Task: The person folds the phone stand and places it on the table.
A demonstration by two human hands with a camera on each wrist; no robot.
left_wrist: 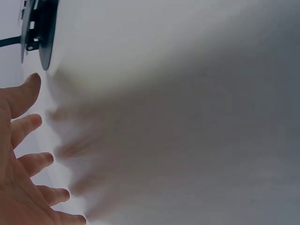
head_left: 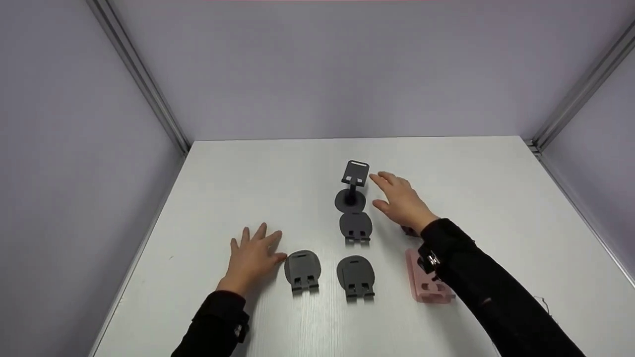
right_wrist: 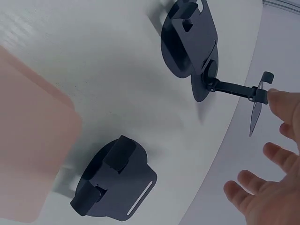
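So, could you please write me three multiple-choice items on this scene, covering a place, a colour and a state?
1. Where is the right hand?
A. beside the upright stand
B. on the pink stand
C. off the table

2. What colour is the folded stand nearest the right sleeve?
A. blue
B. pink
C. white

3. How is the left hand?
A. gripping a folded dark stand
B. clenched in a fist
C. fingers spread, holding nothing

Answers: 1 A, its fingertips are next to the stand's top plate; 2 B, it is pink; 3 C, fingers are spread over the tabletop.
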